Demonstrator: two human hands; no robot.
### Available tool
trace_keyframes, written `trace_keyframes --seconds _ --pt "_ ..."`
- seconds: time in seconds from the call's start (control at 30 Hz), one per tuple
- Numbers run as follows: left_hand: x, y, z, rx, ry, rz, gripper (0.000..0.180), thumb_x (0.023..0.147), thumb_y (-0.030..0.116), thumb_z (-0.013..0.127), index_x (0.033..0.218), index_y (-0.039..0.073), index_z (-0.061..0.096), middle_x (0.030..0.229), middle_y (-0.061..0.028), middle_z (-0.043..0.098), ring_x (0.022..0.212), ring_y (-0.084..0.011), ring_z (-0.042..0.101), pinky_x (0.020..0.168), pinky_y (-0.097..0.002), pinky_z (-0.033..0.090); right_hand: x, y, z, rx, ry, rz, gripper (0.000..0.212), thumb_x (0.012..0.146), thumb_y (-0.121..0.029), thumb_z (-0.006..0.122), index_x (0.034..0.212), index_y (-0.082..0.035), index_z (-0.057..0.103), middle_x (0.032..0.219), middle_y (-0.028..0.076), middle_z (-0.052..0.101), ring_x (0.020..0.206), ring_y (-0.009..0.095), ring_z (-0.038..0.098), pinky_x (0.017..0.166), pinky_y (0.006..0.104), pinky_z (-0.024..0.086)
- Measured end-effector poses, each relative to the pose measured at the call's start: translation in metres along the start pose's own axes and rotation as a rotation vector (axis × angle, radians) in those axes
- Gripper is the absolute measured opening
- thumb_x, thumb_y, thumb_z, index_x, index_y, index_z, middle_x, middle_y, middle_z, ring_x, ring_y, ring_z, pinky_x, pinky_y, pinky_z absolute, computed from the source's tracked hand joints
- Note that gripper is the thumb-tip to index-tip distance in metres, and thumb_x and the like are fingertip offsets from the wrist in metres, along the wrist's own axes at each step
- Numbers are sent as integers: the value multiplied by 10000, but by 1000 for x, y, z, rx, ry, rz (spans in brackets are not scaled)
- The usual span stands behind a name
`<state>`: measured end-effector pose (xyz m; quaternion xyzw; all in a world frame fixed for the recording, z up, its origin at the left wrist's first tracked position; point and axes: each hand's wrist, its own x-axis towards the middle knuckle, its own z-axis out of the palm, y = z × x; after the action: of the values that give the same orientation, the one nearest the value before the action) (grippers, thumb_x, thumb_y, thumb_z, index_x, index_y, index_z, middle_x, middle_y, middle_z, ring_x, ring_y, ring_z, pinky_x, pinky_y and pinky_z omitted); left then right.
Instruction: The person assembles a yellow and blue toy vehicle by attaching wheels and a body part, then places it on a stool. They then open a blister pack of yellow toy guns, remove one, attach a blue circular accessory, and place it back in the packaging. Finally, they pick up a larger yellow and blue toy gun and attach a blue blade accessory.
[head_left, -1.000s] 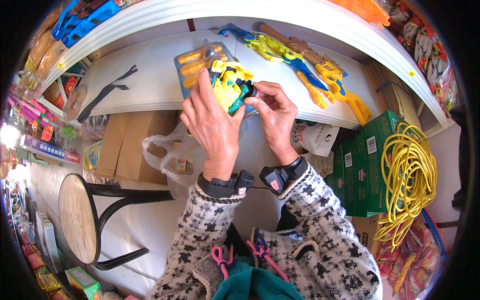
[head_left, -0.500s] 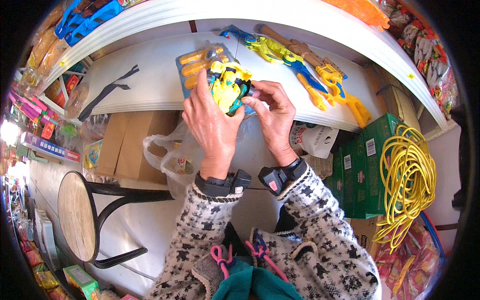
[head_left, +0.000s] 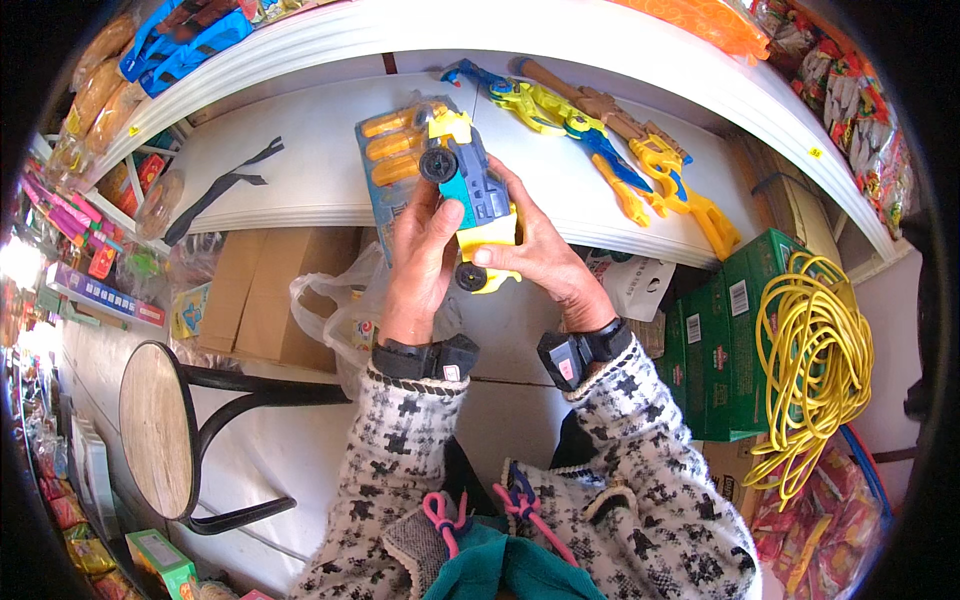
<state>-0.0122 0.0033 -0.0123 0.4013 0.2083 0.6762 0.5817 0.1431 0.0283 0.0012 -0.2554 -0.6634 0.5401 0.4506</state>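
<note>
A yellow, teal and grey toy car (head_left: 486,192) is held up between my two hands, its dark wheels and part of its underside showing. My left hand (head_left: 422,240) grips it from the left, thumb lying on the teal side. Round the lower right end wraps my right hand (head_left: 548,250), with its thumb on the yellow part near a wheel. Just behind the car, a blue-backed pack with orange-yellow pieces (head_left: 392,148) rests on the white shelf (head_left: 320,150); the car hides part of it.
Yellow and blue toy guns (head_left: 600,135) and black straps (head_left: 222,185) lie on the shelf. Below stand a cardboard box (head_left: 275,290) and a plastic bag (head_left: 340,320). A round stool (head_left: 160,430) is at left; green boxes (head_left: 725,340) with a coiled yellow cable (head_left: 815,370) are at right.
The toy car has been turned over, from its yellow top to its wheels and grey underside, and sits lower. My right hand has moved from its side to grip its lower end.
</note>
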Motion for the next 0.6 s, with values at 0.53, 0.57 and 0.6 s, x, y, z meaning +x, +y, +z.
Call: trace_keyframes --seconds 0.53,0.57,0.6 --pt "-6 27 20 526 214 355 458 796 -105 701 1226 -8 576 935 -14 609 816 -59 591 725 -208 519 0 -9 -3 -99 38 6 1046 635 -220 868 1484 -44 282 1371 121 455 1270 203 438 1074 320 338" --pt "-7 27 22 514 218 356 455 794 -106 702 1221 -9 579 926 -13 613 810 -59 591 726 -208 517 -1 -8 -3 -81 20 22 1044 639 -232 866 1484 -44 283 1365 116 459 1267 197 440 1071 318 339" --pt "-7 28 23 500 222 356 452 792 -107 704 1217 -9 583 916 -12 617 804 -59 592 727 -209 515 -1 -7 -2 -33 10 44 1034 644 -214 863 1483 -39 285 1364 119 462 1258 197 448 1061 315 350"
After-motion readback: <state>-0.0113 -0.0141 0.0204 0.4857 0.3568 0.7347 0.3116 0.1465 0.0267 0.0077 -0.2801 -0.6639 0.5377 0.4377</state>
